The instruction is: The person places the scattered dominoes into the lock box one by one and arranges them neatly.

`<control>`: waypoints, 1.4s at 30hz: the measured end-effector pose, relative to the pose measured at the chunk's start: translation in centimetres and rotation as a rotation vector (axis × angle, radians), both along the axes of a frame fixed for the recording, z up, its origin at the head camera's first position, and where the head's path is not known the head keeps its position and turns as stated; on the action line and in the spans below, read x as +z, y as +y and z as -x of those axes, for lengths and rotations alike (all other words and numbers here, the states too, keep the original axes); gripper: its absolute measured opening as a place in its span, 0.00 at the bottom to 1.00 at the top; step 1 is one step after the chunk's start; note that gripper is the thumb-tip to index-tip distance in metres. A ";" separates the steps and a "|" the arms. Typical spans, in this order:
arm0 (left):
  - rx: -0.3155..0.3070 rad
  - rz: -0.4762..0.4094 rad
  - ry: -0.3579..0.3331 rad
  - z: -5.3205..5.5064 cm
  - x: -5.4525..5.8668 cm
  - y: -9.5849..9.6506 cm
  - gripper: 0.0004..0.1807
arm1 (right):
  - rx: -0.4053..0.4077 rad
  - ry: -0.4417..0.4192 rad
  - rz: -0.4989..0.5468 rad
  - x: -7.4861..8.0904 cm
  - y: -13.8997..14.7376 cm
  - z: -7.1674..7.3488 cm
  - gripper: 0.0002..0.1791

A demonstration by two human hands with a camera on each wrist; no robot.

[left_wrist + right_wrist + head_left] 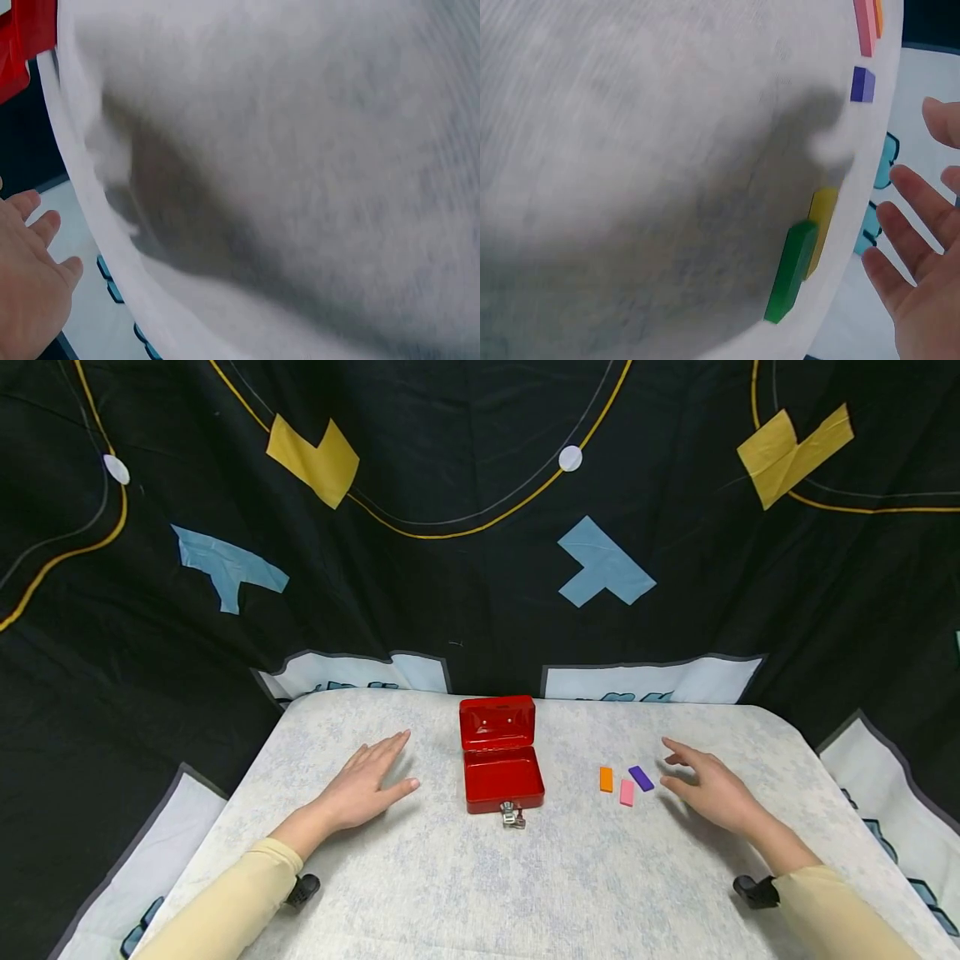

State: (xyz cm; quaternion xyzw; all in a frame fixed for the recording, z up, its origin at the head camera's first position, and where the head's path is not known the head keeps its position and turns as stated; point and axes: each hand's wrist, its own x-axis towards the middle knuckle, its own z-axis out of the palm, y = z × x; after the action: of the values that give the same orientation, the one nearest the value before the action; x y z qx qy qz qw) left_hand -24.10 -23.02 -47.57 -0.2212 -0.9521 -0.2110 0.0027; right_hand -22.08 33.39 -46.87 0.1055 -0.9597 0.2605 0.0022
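Observation:
A red metal cash box [483, 805] stands mid-table with its lid [497, 720] raised. A small bunch of keys [513, 816] hangs at its front. To its left my left hand [367, 785] hovers over the cloth, fingers extended, holding nothing. My right hand [712, 789] is over the table on the right, fingers loosely bent, also without anything in it. Just left of its fingertips lie an orange block [606, 779], a pink block [627, 792] and a purple block [641, 778]. In the right wrist view a green block [791, 274] and a yellow block [823, 225] appear, hidden from the head view.
A pale mottled cloth covers the table [420, 893]. Behind it hangs a black curtain [480, 602] with yellow and blue taped shapes. A black wrist strap piece [303, 891] shows under the left sleeve, and a similar one [756, 892] under the right.

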 end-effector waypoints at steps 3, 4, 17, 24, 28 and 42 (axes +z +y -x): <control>-0.016 -0.029 -0.037 -0.2 -0.1 0.7 0.49 | 0.007 -0.030 0.003 0.0 -0.6 0.2 0.38; -0.018 -0.036 -0.050 -0.3 -0.1 0.9 0.50 | 0.010 -0.037 0.006 0.0 -0.7 0.3 0.38; -0.050 -0.068 -0.172 -0.5 -0.8 3.9 0.50 | 0.024 -0.126 0.037 -0.6 -1.3 1.1 0.39; -0.035 -0.122 -0.184 -0.2 -1.0 5.4 0.51 | 0.029 -0.167 0.053 -0.8 -1.3 1.4 0.39; -0.031 -0.149 -0.208 0.0 -1.1 6.1 0.52 | 0.042 -0.182 0.051 -0.9 -1.2 1.8 0.37; -0.007 -0.173 -0.238 0.3 -0.9 7.7 0.52 | 0.100 -0.284 0.124 -0.8 -0.2 2.8 0.37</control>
State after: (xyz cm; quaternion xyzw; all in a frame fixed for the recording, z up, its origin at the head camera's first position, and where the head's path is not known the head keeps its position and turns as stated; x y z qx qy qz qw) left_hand -24.42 -15.35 -48.51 -0.1970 -0.9232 -0.3171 -0.0917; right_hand -24.86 33.15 -47.63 0.1149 -0.9260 0.3312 -0.1399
